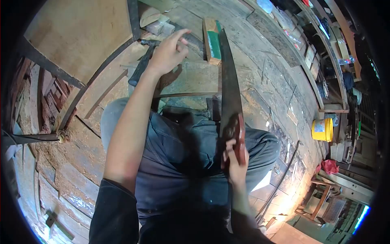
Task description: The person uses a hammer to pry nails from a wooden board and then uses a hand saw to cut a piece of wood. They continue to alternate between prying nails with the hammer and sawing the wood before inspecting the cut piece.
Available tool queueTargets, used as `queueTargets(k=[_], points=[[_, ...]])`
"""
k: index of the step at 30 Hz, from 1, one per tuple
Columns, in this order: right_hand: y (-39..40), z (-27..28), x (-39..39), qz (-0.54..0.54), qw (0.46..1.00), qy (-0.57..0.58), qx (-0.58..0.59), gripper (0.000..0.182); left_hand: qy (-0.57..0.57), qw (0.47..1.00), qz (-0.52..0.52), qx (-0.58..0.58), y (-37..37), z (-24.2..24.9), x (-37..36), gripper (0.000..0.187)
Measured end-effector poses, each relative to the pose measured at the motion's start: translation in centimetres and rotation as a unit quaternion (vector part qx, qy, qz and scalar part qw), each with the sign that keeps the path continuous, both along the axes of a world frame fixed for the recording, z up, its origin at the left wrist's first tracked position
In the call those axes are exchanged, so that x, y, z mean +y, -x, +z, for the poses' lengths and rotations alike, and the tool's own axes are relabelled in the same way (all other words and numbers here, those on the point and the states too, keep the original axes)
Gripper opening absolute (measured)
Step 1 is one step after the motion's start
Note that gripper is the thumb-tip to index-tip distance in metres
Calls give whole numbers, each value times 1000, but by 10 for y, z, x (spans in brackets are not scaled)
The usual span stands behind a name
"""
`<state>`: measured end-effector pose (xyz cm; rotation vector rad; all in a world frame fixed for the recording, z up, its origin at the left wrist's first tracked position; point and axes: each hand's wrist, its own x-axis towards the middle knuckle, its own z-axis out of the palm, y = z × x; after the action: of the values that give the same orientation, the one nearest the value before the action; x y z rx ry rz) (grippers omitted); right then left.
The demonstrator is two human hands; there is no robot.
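My right hand [235, 160] is closed around the reddish-brown handle of a handsaw [230, 85]. Its dark blade points away from me, with the tip beside a wooden block [212, 40] painted partly green. My left hand [168, 53] is raised over the floor to the left of that block, index finger stretched out and the other fingers loosely bent, holding nothing. Just left of this hand lies a dark-handled tool [141, 67] that looks like a hammer. A flat board [191, 79] lies in front of my crossed legs, partly in shadow.
Wood offcuts [160, 26] lie at the far left by a large framed panel [83, 36]. Shelving [317, 53] with mixed items runs along the right. A yellow bucket [323, 130] stands below it. Sawdust and scraps cover the plank floor [69, 162].
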<state>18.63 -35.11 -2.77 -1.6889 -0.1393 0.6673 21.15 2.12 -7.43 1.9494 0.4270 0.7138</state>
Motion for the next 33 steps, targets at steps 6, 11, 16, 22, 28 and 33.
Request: queueTargets(k=[6,11,16,22,28,33], points=[[-13,-4,12,85,972,81,-204,7,-1,1000,-13,7,-4,2,0,54],[-105,-29,92,62,961,44,-265,9,-15,1000,-10,6,0,-7,3,53],[-115,-34,105,31,977,11,-209,7,4,1000,-6,23,3,-6,2,55],[3,-9,17,6,1000,12,-27,7,3,1000,-6,13,1,-2,-2,54],[-7,-9,26,34,993,14,-112,8,-10,1000,-18,17,-2,0,1,53],[-114,-22,101,40,996,-32,-70,10,-8,1000,-16,15,0,-7,2,54]])
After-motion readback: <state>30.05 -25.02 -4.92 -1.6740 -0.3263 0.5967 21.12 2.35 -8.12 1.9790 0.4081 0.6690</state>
